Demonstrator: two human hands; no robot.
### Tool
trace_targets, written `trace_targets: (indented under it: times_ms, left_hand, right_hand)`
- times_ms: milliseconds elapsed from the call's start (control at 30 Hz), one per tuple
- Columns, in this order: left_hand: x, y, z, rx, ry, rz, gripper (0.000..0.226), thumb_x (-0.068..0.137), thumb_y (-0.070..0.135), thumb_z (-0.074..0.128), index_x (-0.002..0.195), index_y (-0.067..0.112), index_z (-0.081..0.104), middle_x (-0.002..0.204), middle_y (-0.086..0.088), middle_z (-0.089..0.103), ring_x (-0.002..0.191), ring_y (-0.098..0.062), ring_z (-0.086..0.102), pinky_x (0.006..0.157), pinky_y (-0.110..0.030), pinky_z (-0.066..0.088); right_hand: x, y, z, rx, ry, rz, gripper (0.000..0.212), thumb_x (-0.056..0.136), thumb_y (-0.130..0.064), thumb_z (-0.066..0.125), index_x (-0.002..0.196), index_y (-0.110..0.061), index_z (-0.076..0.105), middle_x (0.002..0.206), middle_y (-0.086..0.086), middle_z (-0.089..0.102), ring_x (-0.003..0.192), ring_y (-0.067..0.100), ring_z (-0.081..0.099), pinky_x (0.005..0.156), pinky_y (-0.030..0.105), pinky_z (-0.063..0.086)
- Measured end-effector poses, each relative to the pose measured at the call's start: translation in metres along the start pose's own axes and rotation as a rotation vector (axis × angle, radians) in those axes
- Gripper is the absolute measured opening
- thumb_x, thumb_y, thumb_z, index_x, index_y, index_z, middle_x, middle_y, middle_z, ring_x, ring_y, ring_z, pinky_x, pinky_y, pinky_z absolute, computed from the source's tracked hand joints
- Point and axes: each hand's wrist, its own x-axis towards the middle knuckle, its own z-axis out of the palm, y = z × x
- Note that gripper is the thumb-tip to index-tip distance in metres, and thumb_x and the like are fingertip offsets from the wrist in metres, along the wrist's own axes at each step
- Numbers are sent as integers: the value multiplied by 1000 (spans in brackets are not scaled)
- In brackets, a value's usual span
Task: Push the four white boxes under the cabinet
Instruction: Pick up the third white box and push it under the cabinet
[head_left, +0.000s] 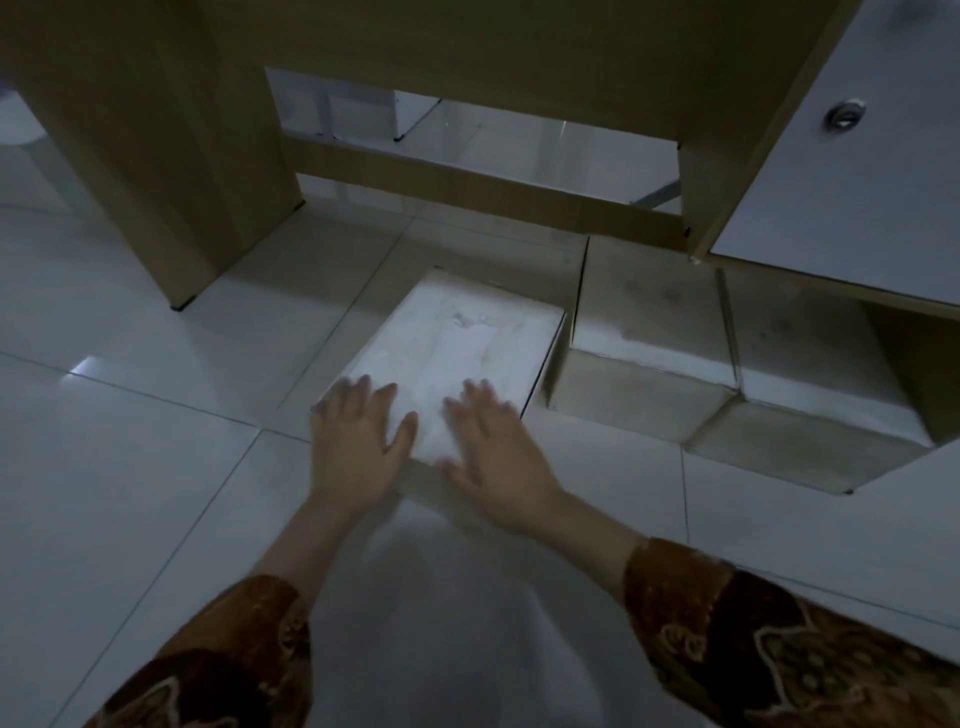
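Pale floor tiles (156, 493) run under a wooden cabinet (467, 47), whose low opening lies ahead and slightly right of the person. One white box (457, 343) sits on the floor just short of that opening, its long axis running away from the person and tilted a little to the right, toward the cabinet's crossbar (467, 182). Both hands lie flat on its near end, gripping nothing: the left hand (358, 441) with spread fingers over the near left corner, the right hand (496, 457) likewise spread on the near right part, thumbs toward each other. Each hand is about equally close, so the push probably goes straight forward along the box's length. To its right, 2 more boxes stand touching side by side: a middle box (649, 312) and a right box (810, 364), both partly beneath the white-fronted door (857, 182). A 4th box cannot be told for certain; pale shapes deep under the cabinet are too dim to name. Patterned brown sleeves (779, 649) cover both forearms. The near box appears furthest from being stowed.
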Motion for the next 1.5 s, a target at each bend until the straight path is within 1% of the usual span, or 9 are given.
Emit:
trace_targets:
  times_ms: [100, 167, 333, 533, 633, 1167, 1333, 1400, 1500]
  left_hand:
    - [-6, -44, -3, 17, -152, 110, 99, 69, 86, 14, 148, 29, 26, 161, -9, 13, 148, -31, -5, 117, -52, 11]
    - [-3, -55, 1, 55, -204, 216, 104, 64, 91, 12, 150, 33, 13, 162, -7, 1, 146, -28, -18, 117, -49, 7]
    - [24, -33, 14, 108, -173, 197, 107, 63, 89, 0, 151, 29, 13, 161, -14, 4, 147, -37, -9, 117, -53, 8]
    - [67, 21, 42, 158, -167, 126, 84, 84, 67, 40, 151, 30, 5, 161, -14, -5, 145, -39, -14, 117, -51, 5]
    - [85, 28, 47, 178, -186, 121, 84, 86, 66, 38, 152, 29, 1, 161, -14, -8, 145, -40, -16, 118, -52, 2]
    - [166, 59, 58, 291, -222, 87, 85, 85, 70, 33, 151, 30, -3, 161, -12, -6, 146, -40, -11, 120, -52, 3]
    - [153, 78, 54, 404, -243, -51, 77, 94, 53, 36, 151, 22, -6, 161, -14, -7, 147, -36, -8, 119, -50, 4]
    - [138, 85, 53, 332, -216, -83, 74, 96, 36, 42, 152, 19, -3, 161, -15, -6, 147, -35, -8, 120, -51, 4]
    - [105, 97, 56, 175, -188, -45, 73, 95, 33, 43, 152, 18, -2, 161, -15, -4, 148, -33, -1, 119, -49, 5]
  right_hand:
    - [8, -19, 24, -177, -81, -36, 66, 97, -29, 41, 151, -20, 4, 161, 9, -3, 148, 25, -7, 119, 44, -3]
    - [11, -15, 33, -253, -67, -35, 67, 98, -18, 42, 151, -19, 0, 161, 11, -6, 148, 27, -8, 118, 44, -4]
    - [20, 10, 28, -278, -64, -22, 67, 99, -15, 39, 151, -23, -3, 161, 8, -7, 148, 25, -9, 118, 44, -6]
    - [43, 63, -2, -310, -96, 59, 72, 97, -5, 38, 150, -27, -4, 161, 4, -11, 147, 25, -12, 118, 46, -2]
    - [56, 73, -4, -335, -107, 81, 83, 90, 3, 41, 150, -26, -9, 160, 6, -16, 146, 27, -16, 118, 46, -5]
    - [114, 125, -18, -446, -90, 136, 90, 88, -2, 50, 149, -25, -11, 160, 4, -16, 147, 29, -13, 119, 50, 2]
    - [105, 126, -30, -390, -122, 60, 69, 98, -25, 40, 150, -20, -5, 161, 7, -10, 147, 29, -9, 118, 51, 2]
    - [86, 126, -34, -404, -153, 9, 73, 98, -34, 39, 150, -15, -8, 160, 9, -12, 147, 28, -10, 118, 52, -1]
    - [44, 130, -34, -432, -147, -82, 75, 97, -32, 42, 150, -13, -8, 160, 11, -14, 147, 27, -13, 117, 52, -5]
